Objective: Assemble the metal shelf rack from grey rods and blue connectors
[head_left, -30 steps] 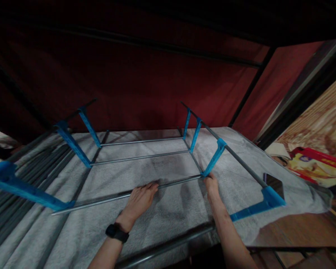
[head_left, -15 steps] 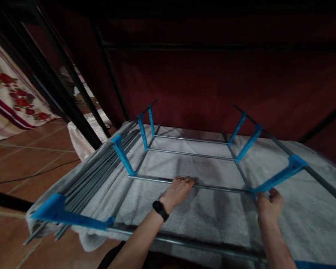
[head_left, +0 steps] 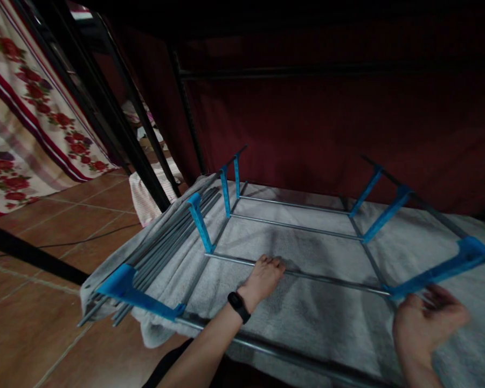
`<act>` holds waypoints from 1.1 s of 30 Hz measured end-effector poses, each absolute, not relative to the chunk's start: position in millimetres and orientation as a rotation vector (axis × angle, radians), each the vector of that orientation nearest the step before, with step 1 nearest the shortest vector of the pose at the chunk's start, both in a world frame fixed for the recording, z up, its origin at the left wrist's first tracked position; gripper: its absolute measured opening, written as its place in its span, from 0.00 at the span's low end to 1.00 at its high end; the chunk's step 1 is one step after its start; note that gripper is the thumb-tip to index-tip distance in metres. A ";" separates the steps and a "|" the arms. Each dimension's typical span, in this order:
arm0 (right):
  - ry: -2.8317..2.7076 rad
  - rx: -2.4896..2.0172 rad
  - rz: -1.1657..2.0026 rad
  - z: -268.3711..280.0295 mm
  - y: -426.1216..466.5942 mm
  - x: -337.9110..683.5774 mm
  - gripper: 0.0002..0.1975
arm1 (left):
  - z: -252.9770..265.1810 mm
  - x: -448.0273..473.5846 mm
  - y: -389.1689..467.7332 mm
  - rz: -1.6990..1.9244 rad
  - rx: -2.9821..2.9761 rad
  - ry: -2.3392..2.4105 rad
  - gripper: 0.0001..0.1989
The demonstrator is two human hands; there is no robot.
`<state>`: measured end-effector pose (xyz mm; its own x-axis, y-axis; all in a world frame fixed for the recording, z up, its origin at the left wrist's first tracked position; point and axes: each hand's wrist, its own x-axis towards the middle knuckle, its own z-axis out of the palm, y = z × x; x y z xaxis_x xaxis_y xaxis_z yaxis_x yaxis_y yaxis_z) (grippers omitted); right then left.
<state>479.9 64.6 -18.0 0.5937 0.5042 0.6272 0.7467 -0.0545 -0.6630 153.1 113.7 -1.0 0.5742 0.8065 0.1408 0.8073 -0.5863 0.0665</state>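
A rack frame of grey metal tubes and blue plastic brackets lies in front of me. My left hand [head_left: 264, 275], with a black band on its wrist, is closed over the middle of a metal cross tube [head_left: 327, 277]. My right hand [head_left: 428, 320] is beside the lower end of a blue bracket [head_left: 436, 272] at the right. Its thumb and fingers are bent and apart, with nothing clear between them. Whether the fingertips touch the bracket I cannot tell. Another blue bracket [head_left: 201, 223] joins the left end of the gripped tube. A nearer tube [head_left: 275, 350] passes beneath my left forearm.
Several loose grey tubes [head_left: 165, 234] lie along the left side of the grey blanket [head_left: 250, 296]. Black metal posts [head_left: 141, 161] rise at the left, with a dark red cloth [head_left: 307, 124] behind. A cable [head_left: 76, 241] crosses the tiled floor [head_left: 36, 302].
The view has swung left, so the frame appears further right. My right hand has shifted rightward along the bracket and its fingers are spread more. My left hand stays on the tube.
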 end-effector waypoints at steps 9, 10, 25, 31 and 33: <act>-2.032 -1.536 -0.080 -48.3 88.5 405.9 0.20 | -2.7 155.8 105.9 -0.211 -2.713 -1.392 0.13; -2.105 -1.526 -0.083 -53.2 89.3 399.5 0.19 | -2.5 155.9 105.4 -0.211 -2.716 -1.393 0.13; -2.293 -1.633 -0.061 -64.5 98.3 390.7 0.17 | 27.6 77.9 120.4 -0.904 -2.311 -2.004 0.13; -2.307 -1.679 -0.087 -65.6 98.6 391.0 0.16 | 15.2 14.8 121.3 -1.940 -1.582 -2.490 0.14; -2.317 -1.683 -0.088 -65.9 99.2 391.0 0.16 | 6.4 4.1 120.5 -2.149 -1.395 -2.501 0.12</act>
<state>391.0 99.2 -65.9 -0.2846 0.9238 0.2562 0.9406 0.3208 -0.1116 4.1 120.5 6.4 -0.6161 0.7735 0.1486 0.2633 0.0246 0.9644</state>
